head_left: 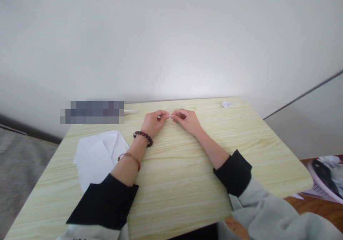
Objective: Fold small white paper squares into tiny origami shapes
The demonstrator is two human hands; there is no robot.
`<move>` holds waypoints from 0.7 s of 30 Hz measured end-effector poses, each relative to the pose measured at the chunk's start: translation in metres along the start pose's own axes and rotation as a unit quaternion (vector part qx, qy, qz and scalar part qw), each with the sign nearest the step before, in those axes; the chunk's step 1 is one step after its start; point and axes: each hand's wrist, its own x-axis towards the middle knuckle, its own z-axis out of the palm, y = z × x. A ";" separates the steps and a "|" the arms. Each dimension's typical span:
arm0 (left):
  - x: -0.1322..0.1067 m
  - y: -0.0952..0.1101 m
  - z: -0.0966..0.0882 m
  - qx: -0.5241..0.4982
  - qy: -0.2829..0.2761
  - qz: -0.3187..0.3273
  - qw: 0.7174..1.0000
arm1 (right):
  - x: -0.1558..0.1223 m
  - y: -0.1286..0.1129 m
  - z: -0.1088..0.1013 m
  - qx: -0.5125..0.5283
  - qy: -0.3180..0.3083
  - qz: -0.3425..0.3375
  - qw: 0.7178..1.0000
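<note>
My left hand [156,121] and my right hand [187,120] meet over the far middle of the table, fingertips pinched close together. Between them shows a small bit of white paper [169,116], mostly hidden by the fingers; its shape cannot be made out. Both hands are closed on it, thumbs against forefingers. Left of my left forearm lies a loose stack of white paper sheets [93,158], partly covered by that arm. A small folded white paper piece [226,104] rests near the table's far right corner.
The pale wood-grain table [174,183] stands against a white wall [171,40]. A blurred-out patch [93,112] hides something at the far left edge. On the floor at right is a pink plastic basket [318,183] with crumpled things in it.
</note>
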 end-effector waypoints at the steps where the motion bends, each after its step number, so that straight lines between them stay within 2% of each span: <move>1: 0.000 0.001 0.000 -0.004 -0.002 -0.002 1.000 | 0.000 0.000 0.000 0.015 -0.003 0.009 1.000; 7: -0.001 0.006 -0.002 -0.019 -0.023 -0.007 1.000 | -0.001 -0.001 0.000 0.018 0.004 0.010 1.000; 13: -0.001 0.007 -0.003 -0.008 -0.006 -0.023 1.000 | 0.000 -0.001 0.003 -0.016 0.000 -0.024 1.000; 21: 0.000 -0.002 -0.002 -0.065 -0.003 -0.066 0.996 | 0.001 0.001 0.002 0.034 0.033 0.016 0.999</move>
